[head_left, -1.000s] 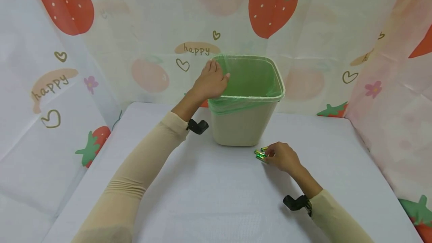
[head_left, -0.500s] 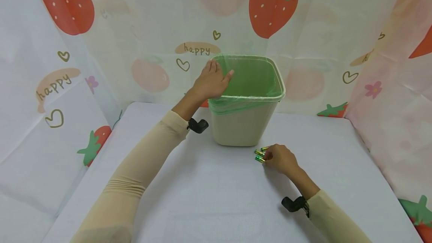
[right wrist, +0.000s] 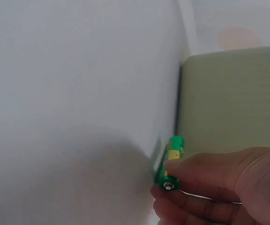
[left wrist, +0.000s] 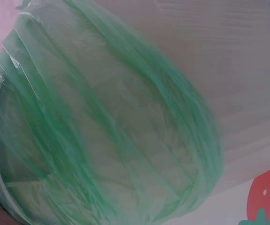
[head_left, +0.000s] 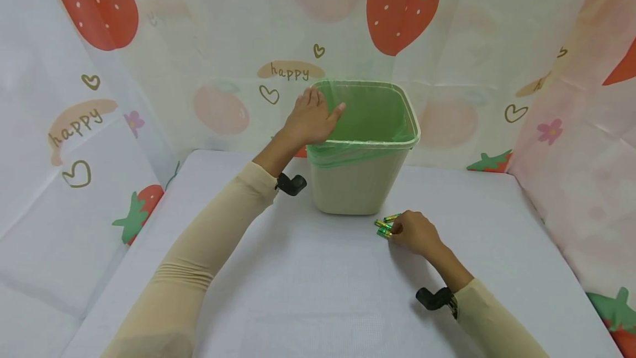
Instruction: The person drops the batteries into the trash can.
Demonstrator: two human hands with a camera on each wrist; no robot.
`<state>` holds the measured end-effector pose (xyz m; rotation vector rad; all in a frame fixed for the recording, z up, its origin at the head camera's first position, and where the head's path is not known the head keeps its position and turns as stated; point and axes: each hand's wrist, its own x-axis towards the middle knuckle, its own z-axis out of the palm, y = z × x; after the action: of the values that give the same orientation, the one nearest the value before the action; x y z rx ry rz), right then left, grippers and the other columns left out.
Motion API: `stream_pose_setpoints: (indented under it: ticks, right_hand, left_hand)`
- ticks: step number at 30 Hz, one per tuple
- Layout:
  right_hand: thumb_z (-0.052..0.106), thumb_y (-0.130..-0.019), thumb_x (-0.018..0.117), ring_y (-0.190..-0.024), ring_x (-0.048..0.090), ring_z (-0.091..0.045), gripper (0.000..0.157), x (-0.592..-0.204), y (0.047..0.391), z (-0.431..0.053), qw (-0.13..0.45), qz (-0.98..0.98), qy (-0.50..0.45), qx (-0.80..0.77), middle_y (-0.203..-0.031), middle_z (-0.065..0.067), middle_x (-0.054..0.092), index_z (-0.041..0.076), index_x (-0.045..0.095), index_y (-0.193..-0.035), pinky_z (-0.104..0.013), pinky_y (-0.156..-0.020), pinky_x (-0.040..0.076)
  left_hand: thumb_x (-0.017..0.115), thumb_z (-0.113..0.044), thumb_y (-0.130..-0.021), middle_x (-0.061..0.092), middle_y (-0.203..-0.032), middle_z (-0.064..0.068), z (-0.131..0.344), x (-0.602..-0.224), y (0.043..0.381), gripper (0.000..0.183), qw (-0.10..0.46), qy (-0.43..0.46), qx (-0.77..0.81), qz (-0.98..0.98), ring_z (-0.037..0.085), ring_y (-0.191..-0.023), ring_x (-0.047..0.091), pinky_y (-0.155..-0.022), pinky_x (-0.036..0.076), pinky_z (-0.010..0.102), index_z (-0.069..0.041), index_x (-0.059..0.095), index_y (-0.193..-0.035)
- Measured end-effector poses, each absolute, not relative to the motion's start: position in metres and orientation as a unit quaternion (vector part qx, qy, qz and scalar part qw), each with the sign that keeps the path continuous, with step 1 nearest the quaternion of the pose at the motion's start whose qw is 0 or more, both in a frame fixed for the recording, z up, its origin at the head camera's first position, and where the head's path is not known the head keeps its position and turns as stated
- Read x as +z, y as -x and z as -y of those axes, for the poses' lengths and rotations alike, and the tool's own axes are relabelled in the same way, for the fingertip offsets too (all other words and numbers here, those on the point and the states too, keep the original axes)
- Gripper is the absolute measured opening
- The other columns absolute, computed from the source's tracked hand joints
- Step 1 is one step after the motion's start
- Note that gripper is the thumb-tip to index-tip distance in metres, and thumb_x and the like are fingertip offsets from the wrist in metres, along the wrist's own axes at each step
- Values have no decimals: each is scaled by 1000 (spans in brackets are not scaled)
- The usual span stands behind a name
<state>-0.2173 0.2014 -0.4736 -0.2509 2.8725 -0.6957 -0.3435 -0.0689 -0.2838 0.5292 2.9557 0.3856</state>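
Note:
On the table [head_left: 308, 291] stands a pale, rectangular waste bin [head_left: 348, 192], lined with a thin green plastic bag [head_left: 343, 157] folded over its rim. My left hand [head_left: 312, 120] rests on the bin's left rim, fingers extended and thumb sticking out over the opening. The left wrist view is mostly filled by the bag's green folds. Just in front of the bin's base, my right hand [head_left: 417, 232] pinches a green and yellow battery [right wrist: 175, 145] between thumb and fingers. Another battery [head_left: 392, 217] lies just behind it by the fingertips.
A white sheet printed with strawberries [head_left: 403, 7], hearts and "happy" lettering hangs behind and at both sides. The bin stands near the table's back edge. Each wrist carries a small black camera [head_left: 292, 184].
My left thumb has lifted slightly away from the hand over the bin opening. My right hand has shifted only a little among the batteries. The bin has not moved.

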Motion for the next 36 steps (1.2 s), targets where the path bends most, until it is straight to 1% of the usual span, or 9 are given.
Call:
stream_pose_setpoints:
  ticks: [4,10,18,24,28,36]
  right_hand:
    - [5,-83,79,-70,63,-16,2,-463,217,-204,76,-960,93,-251,-83,-5,73,3,78,-84,-34,-59,52]
    - [2,-83,80,-68,63,-15,4,-449,214,-205,44,-951,134,-276,-78,-3,73,1,77,-80,-30,-57,52]
    - [6,-87,78,-70,64,-13,7,-420,211,-201,30,-942,174,-284,-78,-2,73,1,79,-83,-31,-61,53]
    - [5,-86,79,-70,63,-13,4,-392,206,-201,16,-940,187,-285,-79,-1,73,2,80,-87,-30,-61,52]
    - [5,-87,78,-70,64,-14,5,-372,203,-200,13,-937,197,-290,-80,-1,74,1,80,-90,-29,-60,52]
    - [7,-87,79,-73,64,-13,5,-334,198,-198,-3,-930,216,-296,-82,4,74,6,81,-92,-29,-64,52]
  left_hand:
    - [7,-57,-107,-10,-166,26,69,-284,344,84,55,-179,131,-974,36,-155,-12,-125,-6,43,11,0,-158]
    - [7,-49,-110,-10,-166,27,68,-284,345,77,56,-186,137,-971,36,-154,-13,-125,-5,42,13,0,-157]
    - [7,-48,-110,-11,-165,29,69,-282,344,77,63,-196,128,-970,38,-154,-12,-125,-6,42,14,0,-156]
    - [8,-48,-110,-11,-165,29,70,-281,345,77,67,-197,124,-970,38,-154,-13,-125,-6,43,14,-1,-156]
    - [8,-48,-110,-11,-165,29,69,-281,344,77,69,-196,121,-971,38,-154,-13,-125,-5,43,13,-1,-156]
    - [8,-48,-110,-10,-165,28,69,-282,345,77,67,-192,122,-971,38,-154,-12,-125,-5,43,13,0,-156]
